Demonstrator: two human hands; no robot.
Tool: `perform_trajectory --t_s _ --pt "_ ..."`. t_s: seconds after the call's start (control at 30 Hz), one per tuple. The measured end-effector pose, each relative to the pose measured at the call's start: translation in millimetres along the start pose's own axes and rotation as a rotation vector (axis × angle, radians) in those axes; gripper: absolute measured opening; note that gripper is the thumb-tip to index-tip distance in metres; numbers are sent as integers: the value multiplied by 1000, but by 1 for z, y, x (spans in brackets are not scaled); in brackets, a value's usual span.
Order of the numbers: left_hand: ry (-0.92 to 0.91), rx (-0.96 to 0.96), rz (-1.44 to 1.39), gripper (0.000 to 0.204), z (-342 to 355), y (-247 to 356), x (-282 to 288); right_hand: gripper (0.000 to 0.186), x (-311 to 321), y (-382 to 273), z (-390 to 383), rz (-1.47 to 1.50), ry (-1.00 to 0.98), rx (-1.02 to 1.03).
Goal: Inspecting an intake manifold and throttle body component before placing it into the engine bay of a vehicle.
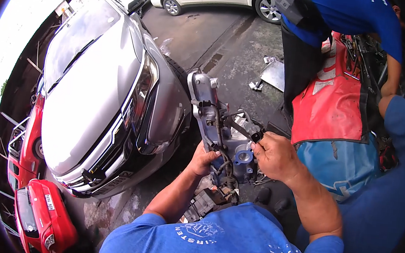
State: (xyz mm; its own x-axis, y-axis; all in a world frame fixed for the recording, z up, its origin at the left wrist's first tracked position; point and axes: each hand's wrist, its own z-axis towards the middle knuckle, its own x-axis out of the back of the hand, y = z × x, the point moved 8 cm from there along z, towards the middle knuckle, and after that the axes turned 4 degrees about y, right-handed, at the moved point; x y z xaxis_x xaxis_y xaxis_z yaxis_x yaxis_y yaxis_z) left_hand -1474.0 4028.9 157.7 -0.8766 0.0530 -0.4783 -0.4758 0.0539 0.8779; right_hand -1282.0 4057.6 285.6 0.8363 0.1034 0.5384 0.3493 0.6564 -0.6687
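Note:
A silver cast-metal intake manifold (201, 85) is held up in front of my chest, its long side running away from me. My left hand (202, 160) is closed on its near left edge, the thumb lying by a dark wiring harness (219, 123) that runs along the casting. On the right side, the bent fingers of my right hand (276, 157) pinch a black plug connector (257, 136). Just below that hand sits a round flanged port (244, 156) with a bluish rim. My right fingertips are partly hidden behind the hand.
A silver vehicle (92, 106) stands close on the left, with red cars (48, 209) beyond it. To the right, a co-worker (349, 18) bends over an engine bay draped with red (331, 109) and blue covers (338, 164). A metal plate (273, 76) and grey metal parts (203, 203) lie low down.

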Motion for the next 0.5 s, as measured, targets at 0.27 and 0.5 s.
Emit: perform_trajectory --t_s 0.27,0.5 --pt "-25 68 5 78 -1 -2 0 17 0 2 7 24 -133 -37" --pt "37 -32 27 77 0 2 -3 18 0 11 2 41 -113 -89"
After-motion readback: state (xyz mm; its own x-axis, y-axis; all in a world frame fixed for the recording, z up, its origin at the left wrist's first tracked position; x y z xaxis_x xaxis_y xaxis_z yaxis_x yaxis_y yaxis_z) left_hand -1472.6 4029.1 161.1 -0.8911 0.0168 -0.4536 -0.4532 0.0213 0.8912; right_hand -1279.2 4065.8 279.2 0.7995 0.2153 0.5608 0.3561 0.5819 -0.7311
